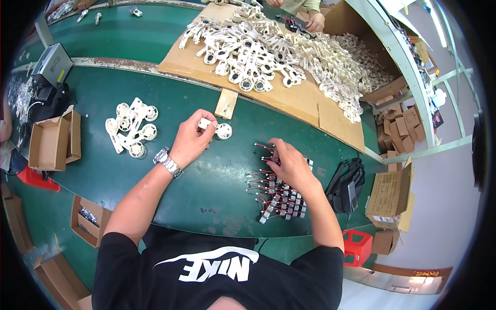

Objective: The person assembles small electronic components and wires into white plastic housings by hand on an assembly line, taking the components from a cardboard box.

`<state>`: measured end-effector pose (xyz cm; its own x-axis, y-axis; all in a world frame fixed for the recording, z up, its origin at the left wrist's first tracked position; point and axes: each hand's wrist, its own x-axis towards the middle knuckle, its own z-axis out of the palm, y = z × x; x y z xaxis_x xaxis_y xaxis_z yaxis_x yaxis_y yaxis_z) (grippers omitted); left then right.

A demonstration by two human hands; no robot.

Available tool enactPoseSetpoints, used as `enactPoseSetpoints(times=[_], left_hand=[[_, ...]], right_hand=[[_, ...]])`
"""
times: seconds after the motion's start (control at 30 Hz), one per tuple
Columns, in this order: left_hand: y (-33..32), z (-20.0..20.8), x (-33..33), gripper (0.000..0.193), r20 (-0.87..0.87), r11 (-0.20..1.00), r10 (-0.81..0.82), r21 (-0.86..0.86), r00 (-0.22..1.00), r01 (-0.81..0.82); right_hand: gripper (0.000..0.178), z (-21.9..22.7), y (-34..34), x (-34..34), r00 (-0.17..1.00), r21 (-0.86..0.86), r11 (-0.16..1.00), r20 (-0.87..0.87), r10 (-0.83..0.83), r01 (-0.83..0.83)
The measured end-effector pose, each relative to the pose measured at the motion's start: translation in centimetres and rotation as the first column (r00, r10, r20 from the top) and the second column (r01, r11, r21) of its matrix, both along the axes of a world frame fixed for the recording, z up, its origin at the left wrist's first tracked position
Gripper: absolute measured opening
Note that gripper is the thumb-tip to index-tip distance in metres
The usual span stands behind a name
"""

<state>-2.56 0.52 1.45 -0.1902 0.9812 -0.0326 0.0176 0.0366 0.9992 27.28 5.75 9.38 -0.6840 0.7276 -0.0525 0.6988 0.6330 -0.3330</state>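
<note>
My left hand (194, 138), with a metal watch on its wrist, pinches the short handle of a white plastic housing (223, 131). The housing's round ring end points right, just above the green table. My right hand (289, 164) hovers over rows of small grey wired blocks (285, 202), which have thin red and dark leads with white plugs. Its thumb and forefinger are apart, and I see nothing between them; the other fingertips are partly hidden. Left of my left hand lies a small group of similar white housings (135, 130). Beyond it is a small wooden block (226, 104).
A large heap of white housings (248, 51) covers a cardboard sheet (305, 106) at the back. Another person's hand (315, 22) is beyond it. Open cardboard boxes (46, 144) stand at the left edge; a black bag (347, 185) lies at the right. Red stools (357, 248) stand below.
</note>
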Motion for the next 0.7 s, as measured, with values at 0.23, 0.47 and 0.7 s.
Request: enactPoseSetpoints(times=[0.23,0.47,0.7], left_hand=[[0.0,0.0,-0.1,0.016,-0.017,1.0,0.0,-0.005,1.0,-0.001],[0.0,-0.1,0.1,0.016,0.005,1.0,-0.007,-0.009,1.0,0.007],[0.1,-0.6,0.2,0.016,0.002,0.999,0.016,0.049,1.0,-0.016]], right_hand=[[0.035,0.0,0.0,1.8,0.933,-0.255,0.96,-0.305,-0.19,0.112],[0.018,-0.7,-0.7,1.1,1.0,0.091,0.996,-0.031,0.001,0.001],[0.024,-0.8,2.0,0.7,1.0,-0.154,0.988,0.001,-0.023,0.023]])
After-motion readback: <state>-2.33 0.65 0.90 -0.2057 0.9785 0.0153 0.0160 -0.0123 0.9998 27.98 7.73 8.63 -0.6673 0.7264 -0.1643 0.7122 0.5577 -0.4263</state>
